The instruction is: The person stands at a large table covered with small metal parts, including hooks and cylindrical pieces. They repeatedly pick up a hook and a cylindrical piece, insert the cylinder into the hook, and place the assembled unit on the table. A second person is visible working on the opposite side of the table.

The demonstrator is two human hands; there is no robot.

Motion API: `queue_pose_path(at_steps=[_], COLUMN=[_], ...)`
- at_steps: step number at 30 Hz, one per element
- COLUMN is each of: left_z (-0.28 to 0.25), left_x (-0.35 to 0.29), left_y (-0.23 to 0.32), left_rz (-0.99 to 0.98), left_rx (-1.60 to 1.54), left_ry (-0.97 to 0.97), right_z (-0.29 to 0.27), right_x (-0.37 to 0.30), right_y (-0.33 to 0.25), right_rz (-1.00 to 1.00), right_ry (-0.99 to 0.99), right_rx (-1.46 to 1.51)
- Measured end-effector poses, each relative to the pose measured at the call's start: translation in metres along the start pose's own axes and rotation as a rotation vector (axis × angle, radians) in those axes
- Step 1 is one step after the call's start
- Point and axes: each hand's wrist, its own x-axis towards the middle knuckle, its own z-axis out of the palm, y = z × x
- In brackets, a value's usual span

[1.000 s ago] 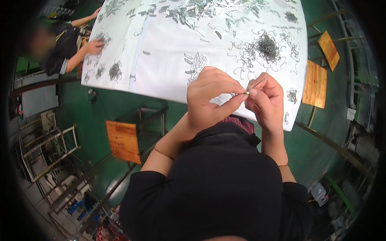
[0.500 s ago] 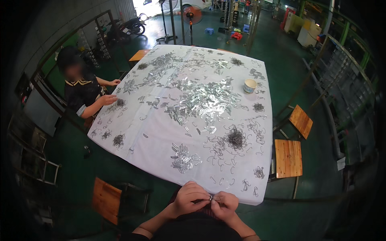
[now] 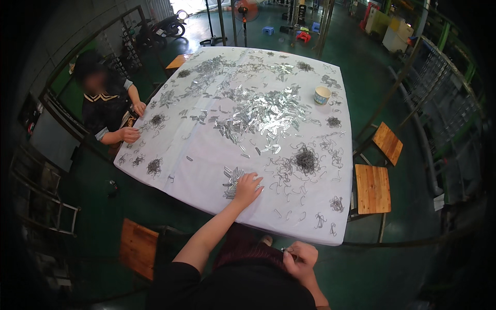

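Observation:
My left hand (image 3: pixel 248 189) reaches over a small pile of flat silver metal pieces (image 3: pixel 231 181) near the table's front. Its fingers are spread on the pile's right side, and no piece shows in them. Closer to my body, off the table's front edge, my right hand (image 3: pixel 301 257) is closed in a pinch. A small shiny metal bit shows at its fingertips, too small to name. Thin curved wire hooks (image 3: pixel 307 161) form a dark heap right of the left hand, with loose ones scattered around it. A much larger heap of silver pieces (image 3: pixel 271 116) covers the table's middle.
A white-covered table (image 3: pixel 206 178) carries everything. Toward its right edge stands a paper cup (image 3: pixel 322 95). Another person (image 3: pixel 106 103) works at the left side, both hands by the table's edge. Wooden stools (image 3: pixel 373 189) stand around, one (image 3: pixel 139 248) at my left.
My left hand has left my right hand and moved forward to the small silver pile. My right hand has shifted slightly right, still pinching. The other person's hands have moved along the table edge.

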Motion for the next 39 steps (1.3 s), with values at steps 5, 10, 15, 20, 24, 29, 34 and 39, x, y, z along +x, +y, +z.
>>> queue_pose_path(at_steps=[5,10,15,20,24,29,34,39], left_z=[0.035,0.033,0.033,0.032,0.02,0.009,0.033,0.021], left_x=[-0.002,0.003,0.002,0.001,0.005,0.017,0.017,0.027], left_y=[-0.022,-0.025,-0.027,-0.048,-0.063,-0.047,-0.033,-0.027], left_rz=[-0.043,0.01,-0.009,0.058,0.077,-0.01,-0.216,0.008], left_rx=[0.021,-0.044,-0.081,-0.171,-0.18,-0.022,0.15,0.141], left_ry=[-0.121,-0.076,-0.078,-0.104,-0.263,-0.375,-0.482,-0.535], right_z=[0.013,0.022,0.024,0.02,0.013,0.008,0.006,0.004], right_x=[-0.003,0.003,0.005,0.0,-0.004,-0.005,-0.007,-0.013], right_y=[0.002,0.001,0.002,0.002,0.006,0.008,0.007,0.01], right_rz=[0.086,0.088,0.08,0.109,0.088,0.081,0.059,0.066], right_ry=[-0.023,-0.025,-0.053,-0.062,-0.051,-0.033,-0.017,-0.039], right_rx=[0.031,0.014,0.01,-0.008,-0.036,-0.069,-0.103,-0.135])
